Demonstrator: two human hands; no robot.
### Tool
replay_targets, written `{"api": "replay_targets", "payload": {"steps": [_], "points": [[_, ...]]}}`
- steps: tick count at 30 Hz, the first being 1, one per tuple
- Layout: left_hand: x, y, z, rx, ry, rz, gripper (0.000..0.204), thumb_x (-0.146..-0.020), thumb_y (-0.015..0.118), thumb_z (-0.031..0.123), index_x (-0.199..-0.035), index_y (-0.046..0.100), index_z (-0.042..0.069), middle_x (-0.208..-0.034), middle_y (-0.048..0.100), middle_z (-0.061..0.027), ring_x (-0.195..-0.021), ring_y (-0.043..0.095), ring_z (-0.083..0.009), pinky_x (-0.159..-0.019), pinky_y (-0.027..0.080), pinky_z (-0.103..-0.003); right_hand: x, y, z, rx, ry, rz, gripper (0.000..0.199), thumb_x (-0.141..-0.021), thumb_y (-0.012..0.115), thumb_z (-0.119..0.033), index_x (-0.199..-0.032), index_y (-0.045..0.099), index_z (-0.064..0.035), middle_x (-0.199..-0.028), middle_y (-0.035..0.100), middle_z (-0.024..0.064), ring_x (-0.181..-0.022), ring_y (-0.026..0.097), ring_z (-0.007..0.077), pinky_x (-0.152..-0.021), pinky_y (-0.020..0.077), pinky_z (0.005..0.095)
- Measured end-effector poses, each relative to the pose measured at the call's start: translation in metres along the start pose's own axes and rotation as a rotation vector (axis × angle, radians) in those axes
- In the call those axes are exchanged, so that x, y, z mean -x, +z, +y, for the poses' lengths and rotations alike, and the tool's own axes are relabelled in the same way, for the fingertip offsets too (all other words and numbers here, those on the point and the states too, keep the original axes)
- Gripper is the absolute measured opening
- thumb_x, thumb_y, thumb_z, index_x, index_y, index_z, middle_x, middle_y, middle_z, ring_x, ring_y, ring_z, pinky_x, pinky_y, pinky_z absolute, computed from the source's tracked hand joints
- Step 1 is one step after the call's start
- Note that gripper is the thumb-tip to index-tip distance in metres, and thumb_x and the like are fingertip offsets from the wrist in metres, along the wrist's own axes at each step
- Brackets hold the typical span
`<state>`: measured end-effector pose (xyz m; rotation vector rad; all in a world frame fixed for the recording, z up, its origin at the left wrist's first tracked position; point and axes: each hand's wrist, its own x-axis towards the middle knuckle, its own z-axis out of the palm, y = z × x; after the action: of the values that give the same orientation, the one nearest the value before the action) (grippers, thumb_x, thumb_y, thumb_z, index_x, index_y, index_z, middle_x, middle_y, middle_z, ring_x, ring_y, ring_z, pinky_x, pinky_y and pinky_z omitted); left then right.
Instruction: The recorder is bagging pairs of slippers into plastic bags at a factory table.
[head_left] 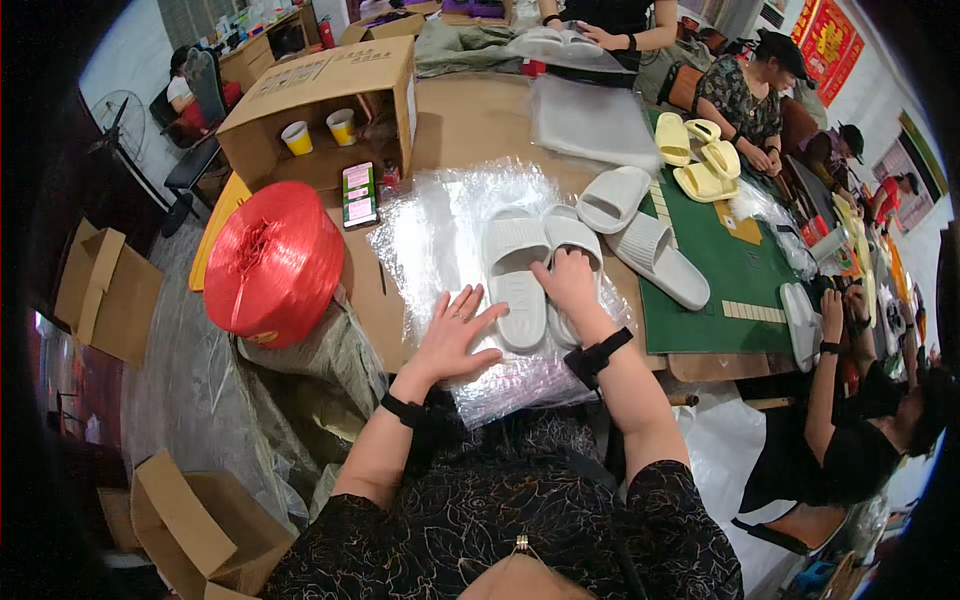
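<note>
Two pale grey slide sandals lie side by side on a stack of clear plastic bags (430, 235) in front of me. My right hand (568, 282) presses on the heel of the right sandal (568, 238), fingers curled over it. The left sandal (514, 272) lies next to it, touching. My left hand (455, 335) rests flat with fingers spread on the plastic, just left of the left sandal's heel, holding nothing.
Another grey sandal pair (640, 230) lies to the right beside a green mat (735, 275). Yellow sandals (695, 155) sit farther back. A red twine spool (272, 262), a phone (359, 194) and an open cardboard box (320, 100) stand left. Other people work at the right and far side.
</note>
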<state>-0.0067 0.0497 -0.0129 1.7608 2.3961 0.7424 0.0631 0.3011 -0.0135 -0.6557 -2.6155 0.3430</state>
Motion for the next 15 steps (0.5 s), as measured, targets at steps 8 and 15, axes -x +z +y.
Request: {"api": "replay_targets", "payload": {"steps": [8,15], "points": [[-0.007,-0.001,-0.018,0.009,-0.043,0.000,0.099,-0.074,0.065,0.061,-0.150,0.029,0.009,-0.154,0.029,-0.0204,-0.145,0.022,-0.0335,-0.119,0.010,-0.050,-0.006,-0.001,0.002,-0.101,0.046,0.025,0.041,-0.086,0.063,-0.036,-0.086,0.061,0.0048,-0.092,0.061,0.0278,-0.086,0.060,0.0426,-0.077,0.0494,0.0505],[-0.004,-0.005,-0.003,-0.048,-0.044,-0.124,0.095,-0.076,0.063,0.059,-0.147,0.033,0.004,-0.153,0.030,-0.0238,-0.143,0.026,-0.0388,-0.119,0.009,-0.052,0.010,0.002,0.011,-0.100,0.146,0.115,0.049,-0.084,0.061,-0.045,-0.104,0.063,0.0001,-0.103,0.064,0.0237,-0.096,0.062,0.0392,-0.082,0.0499,0.0501]]}}
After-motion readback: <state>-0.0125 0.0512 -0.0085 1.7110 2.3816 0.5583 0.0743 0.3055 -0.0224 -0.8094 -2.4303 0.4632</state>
